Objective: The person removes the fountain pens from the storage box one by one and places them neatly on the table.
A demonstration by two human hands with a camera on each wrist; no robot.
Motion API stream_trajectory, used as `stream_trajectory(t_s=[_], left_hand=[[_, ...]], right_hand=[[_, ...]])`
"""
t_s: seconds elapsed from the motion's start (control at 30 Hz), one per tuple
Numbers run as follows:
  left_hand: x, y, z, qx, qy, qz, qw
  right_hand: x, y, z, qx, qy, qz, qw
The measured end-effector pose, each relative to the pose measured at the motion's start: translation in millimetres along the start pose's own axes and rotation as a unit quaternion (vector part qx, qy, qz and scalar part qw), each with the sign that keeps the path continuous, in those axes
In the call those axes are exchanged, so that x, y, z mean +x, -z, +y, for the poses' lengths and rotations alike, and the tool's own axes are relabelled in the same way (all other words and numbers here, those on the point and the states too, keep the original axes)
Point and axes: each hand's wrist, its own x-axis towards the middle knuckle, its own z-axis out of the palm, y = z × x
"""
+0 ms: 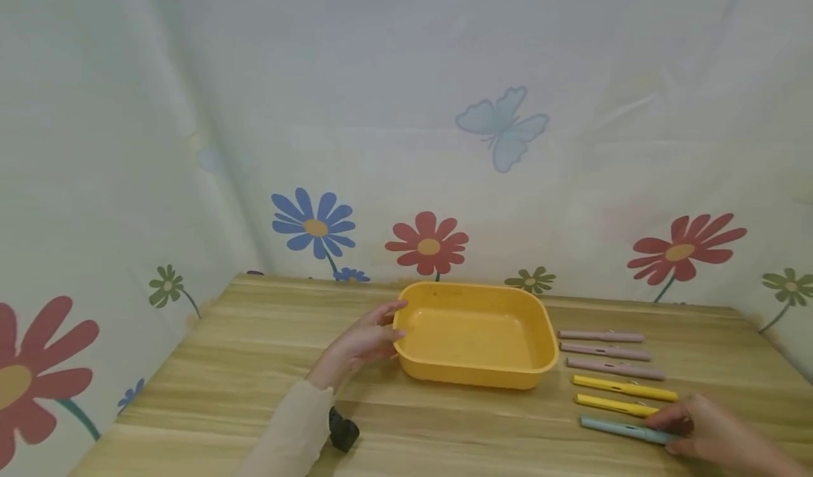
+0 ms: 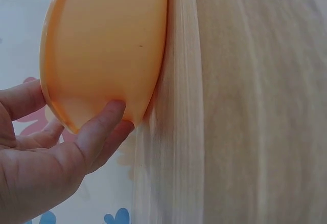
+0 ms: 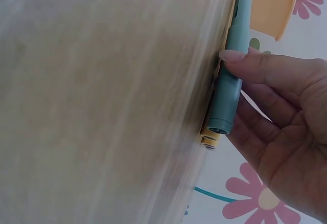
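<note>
My left hand (image 1: pixel 362 339) grips the left end of a yellow plastic basin (image 1: pixel 476 375); thumb at the rim, other fingertips against its outer wall (image 2: pixel 110 45). At the right front, my right hand (image 1: pixel 711 427) pinches the right end of a teal pen (image 1: pixel 625 429). In the right wrist view, the thumb presses on the teal pen (image 3: pixel 225 98) with the other fingers behind it. Just beyond lie two yellow pens, the nearer yellow pen (image 1: pixel 610 404) partly covered by my fingers and the farther yellow pen (image 1: pixel 625 388) fully visible.
Three pink pens, among them the middle pink pen (image 1: pixel 603 351), lie in a column right of the basin. A black object (image 1: pixel 343 431) sits by the left sleeve. The wooden table (image 1: pixel 209 385) meets a flower-printed backdrop (image 1: pixel 381 110) at its back edge.
</note>
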Motion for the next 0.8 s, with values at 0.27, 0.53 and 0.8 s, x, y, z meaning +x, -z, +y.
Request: stream_trajectory(t_s=[0.27,0.53,0.8], left_hand=[[-3.2,0.5,-1.9,-0.007,-0.012,-0.011,0.9998],[-5.4,2.1,-2.8,0.001,-0.018,-0.011,0.9998],[-11.6,5.9,-1.5,0.002,-0.022,-0.02,0.9996]], right_hand=[[0.4,-2.1,2.7,0.011,0.009,-0.006,1.0],[3.0,-2.4,0.0,0.025,-0.047,-0.027,0.998],[2.4,-1.9,0.9,0.025,-0.029,-0.021,0.999]])
